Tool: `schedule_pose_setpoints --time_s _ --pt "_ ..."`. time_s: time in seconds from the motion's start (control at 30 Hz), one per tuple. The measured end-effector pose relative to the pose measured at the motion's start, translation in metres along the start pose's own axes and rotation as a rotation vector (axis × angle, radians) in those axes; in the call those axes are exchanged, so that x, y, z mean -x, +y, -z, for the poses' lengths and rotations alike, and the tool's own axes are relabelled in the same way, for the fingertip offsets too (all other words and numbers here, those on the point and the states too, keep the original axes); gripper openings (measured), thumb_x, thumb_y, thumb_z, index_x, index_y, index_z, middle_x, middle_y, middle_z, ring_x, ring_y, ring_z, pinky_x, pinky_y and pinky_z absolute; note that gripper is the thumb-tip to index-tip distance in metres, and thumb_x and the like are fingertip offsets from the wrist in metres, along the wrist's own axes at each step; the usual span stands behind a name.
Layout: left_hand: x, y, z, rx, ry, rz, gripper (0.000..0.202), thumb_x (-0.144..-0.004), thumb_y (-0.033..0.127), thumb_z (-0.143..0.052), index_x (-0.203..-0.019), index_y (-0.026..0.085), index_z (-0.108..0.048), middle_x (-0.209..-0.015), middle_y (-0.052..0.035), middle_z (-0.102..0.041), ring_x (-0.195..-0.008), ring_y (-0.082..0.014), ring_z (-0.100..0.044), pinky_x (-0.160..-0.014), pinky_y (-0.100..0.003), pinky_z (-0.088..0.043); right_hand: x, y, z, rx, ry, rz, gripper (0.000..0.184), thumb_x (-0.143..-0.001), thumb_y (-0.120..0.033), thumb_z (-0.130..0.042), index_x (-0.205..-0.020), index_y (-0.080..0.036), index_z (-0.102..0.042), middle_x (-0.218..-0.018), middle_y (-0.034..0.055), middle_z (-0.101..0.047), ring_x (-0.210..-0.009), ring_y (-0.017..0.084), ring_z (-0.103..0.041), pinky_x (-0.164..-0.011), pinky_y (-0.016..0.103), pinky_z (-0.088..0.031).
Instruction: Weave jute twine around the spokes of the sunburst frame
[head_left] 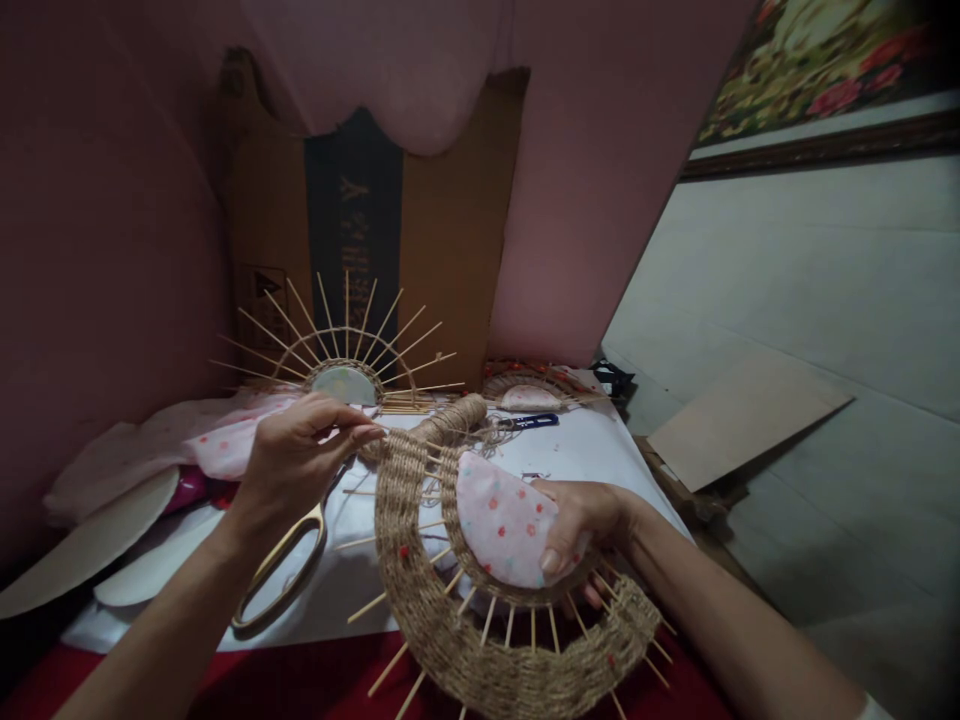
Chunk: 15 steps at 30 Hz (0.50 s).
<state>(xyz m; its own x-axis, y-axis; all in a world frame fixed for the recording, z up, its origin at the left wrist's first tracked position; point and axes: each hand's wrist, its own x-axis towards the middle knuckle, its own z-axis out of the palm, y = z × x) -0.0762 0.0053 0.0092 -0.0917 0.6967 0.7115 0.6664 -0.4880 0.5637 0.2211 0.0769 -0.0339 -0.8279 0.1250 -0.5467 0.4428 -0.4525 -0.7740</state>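
Observation:
A half-round woven piece (465,640) of jute twine on wooden sticks lies in front of me, with a pink dotted fabric pad (502,525) at its centre. My right hand (581,525) grips the piece at the pad, thumb pressed on the fabric. My left hand (304,460) is closed in a pinch on the twine at the top end of the weave. A roll of jute twine (457,415) lies just behind the weave.
Gold-handled scissors (281,570) lie on the white cloth (577,455) under my left wrist. A stick fan frame (345,360) leans on a cardboard box (442,230). Another woven piece (529,390) and a blue tool (529,422) lie behind. Pale card half-rounds (90,545) sit at left.

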Motion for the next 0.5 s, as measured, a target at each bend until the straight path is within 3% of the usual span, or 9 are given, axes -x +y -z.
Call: schedule_pose_setpoints --time_s 0.13,0.33,0.43,0.5 --pt "-0.0014 0.0032 -0.0004 0.158 0.0 0.243 0.013 -0.064 0.029 -0.076 -0.062 0.018 -0.069 -0.059 -0.0005 -0.063 -0.056 -0.0114 -0.055 -0.05 -0.021 -0.041 -0.0005 0.0019 0.0032 0.036 -0.003 0.002 0.044 -0.05 -0.02 -0.078 -0.088 -0.005 -0.062 -0.064 0.007 -0.068 -0.045 0.02 -0.064 -0.035 0.026 -0.054" --pt "-0.0013 0.0021 0.0 0.671 -0.116 0.668 0.032 -0.059 0.04 -0.079 -0.053 0.014 -0.061 -0.05 0.0016 -0.053 -0.044 -0.0051 -0.044 -0.04 -0.014 -0.034 -0.0005 0.0018 0.0027 0.037 -0.002 0.047 0.047 -0.047 -0.019 -0.079 -0.089 -0.004 -0.063 -0.065 0.006 -0.067 -0.046 0.019 -0.063 -0.035 0.027 -0.054" --pt "0.0005 -0.0033 -0.0042 0.858 -0.152 0.8 0.033 -0.058 0.038 -0.081 -0.056 0.011 -0.061 -0.051 0.0008 -0.053 -0.042 -0.0042 -0.042 -0.036 -0.013 -0.032 0.0 -0.0001 0.0007 0.031 -0.005 0.024 0.048 -0.047 -0.019 -0.08 -0.089 -0.005 -0.062 -0.066 0.0053 -0.066 -0.045 0.018 -0.062 -0.035 0.027 -0.054" --pt "0.0019 -0.0041 -0.008 0.947 -0.11 0.872 0.029 -0.061 0.033 -0.08 -0.061 0.01 -0.063 -0.052 0.0003 -0.054 -0.042 -0.0044 -0.043 -0.036 -0.012 -0.034 0.0004 -0.0004 0.0009 0.043 0.001 0.014 0.049 -0.046 -0.02 -0.08 -0.089 -0.005 -0.062 -0.066 0.005 -0.066 -0.045 0.017 -0.061 -0.036 0.025 -0.054"
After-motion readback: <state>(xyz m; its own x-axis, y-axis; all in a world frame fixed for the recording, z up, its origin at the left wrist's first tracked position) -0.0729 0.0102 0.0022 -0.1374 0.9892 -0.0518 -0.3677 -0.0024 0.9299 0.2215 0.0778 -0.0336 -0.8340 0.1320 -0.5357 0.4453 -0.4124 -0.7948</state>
